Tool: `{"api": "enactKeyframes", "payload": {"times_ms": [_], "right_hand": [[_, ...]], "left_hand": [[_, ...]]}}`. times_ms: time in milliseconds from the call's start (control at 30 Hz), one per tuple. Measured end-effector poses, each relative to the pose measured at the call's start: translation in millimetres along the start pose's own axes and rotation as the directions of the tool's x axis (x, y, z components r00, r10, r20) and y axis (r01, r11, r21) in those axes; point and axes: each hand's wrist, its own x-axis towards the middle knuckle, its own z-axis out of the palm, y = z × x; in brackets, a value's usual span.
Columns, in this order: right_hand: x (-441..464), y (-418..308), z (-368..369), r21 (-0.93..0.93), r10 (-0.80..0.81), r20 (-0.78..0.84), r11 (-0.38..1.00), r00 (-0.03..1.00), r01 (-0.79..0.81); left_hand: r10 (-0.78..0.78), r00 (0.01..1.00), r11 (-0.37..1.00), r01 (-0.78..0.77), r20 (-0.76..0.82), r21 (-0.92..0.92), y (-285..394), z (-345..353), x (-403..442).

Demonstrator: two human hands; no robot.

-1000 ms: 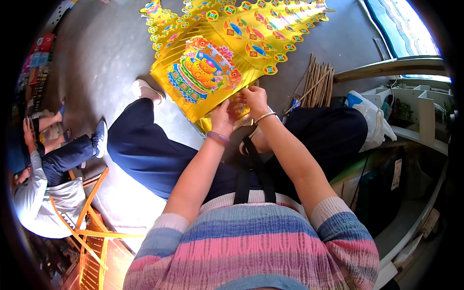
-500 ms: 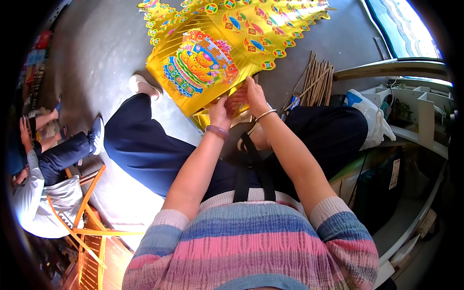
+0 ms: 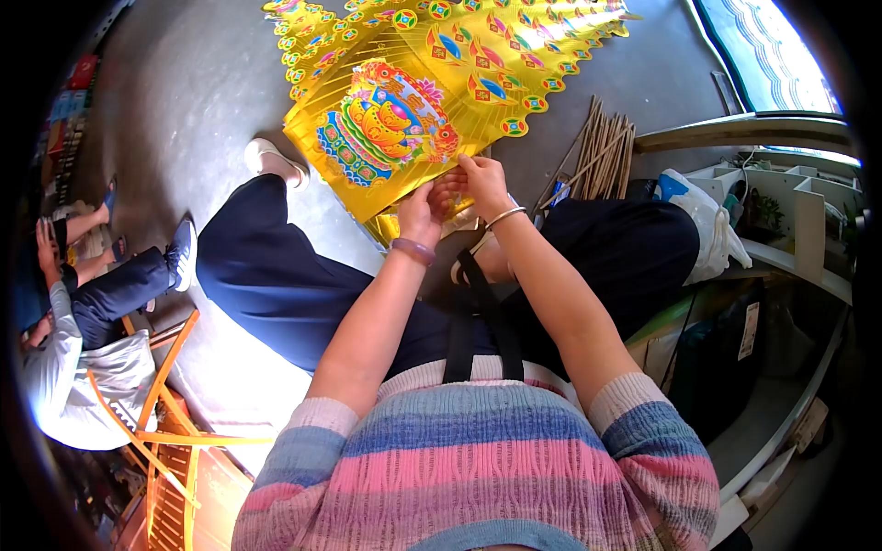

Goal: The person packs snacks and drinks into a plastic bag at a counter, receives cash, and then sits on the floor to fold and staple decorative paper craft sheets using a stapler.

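A large gold foil paper decoration, printed with colourful ingots and scalloped coin edging, spreads out above the floor in front of me. At its near edge, my left hand is closed, with the fingers curled partly under the paper. My right hand pinches the same edge just to the right, thumb and forefinger together. Both hands are close to each other. More gold foil shows beneath the near edge, and what lies under the printed sheet is mostly hidden.
A bundle of thin sticks lies on the floor to the right. Beside my right knee is a white plastic bag, near a shelf unit. A wooden chair and a seated person are at the left.
My right hand has come down slightly along the paper's near edge. The printed sheet has shifted a little to the right; my left hand stays almost in place.
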Motion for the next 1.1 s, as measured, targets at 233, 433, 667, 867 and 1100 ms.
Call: {"api": "enactKeyframes", "payload": {"times_ms": [233,433,667,867,1100], "right_hand": [[-3.1,-1.4,-3.5,0.022,-0.008,0.019,1.0,1.0,0.008],[5.2,-0.1,-13.8,0.055,-0.063,-0.099,0.996,0.993,0.069],[9.8,-13.9,-19.9,0.074,-0.11,-0.274,0.988,0.955,0.135],[16.3,-11.4,-41.4,-0.004,-0.18,-0.289,0.982,0.94,0.187],[20.4,-15.1,-75.1,0.128,-0.165,-0.219,0.972,0.962,0.196]], "left_hand": [[-0.062,0.995,0.997,0.066,0.077,-0.047,10.4,12.2,-13.5],[0.003,1.0,0.999,-0.002,-0.023,0.046,3.8,4.9,-7.1],[-0.004,1.0,0.998,0.003,0.026,0.059,2.0,5.9,-9.3],[0.141,0.987,0.984,-0.149,0.08,0.103,-25.4,-1.8,5.8],[0.095,0.995,0.992,-0.097,-0.027,-0.078,-43.0,21.2,-7.0]]}}
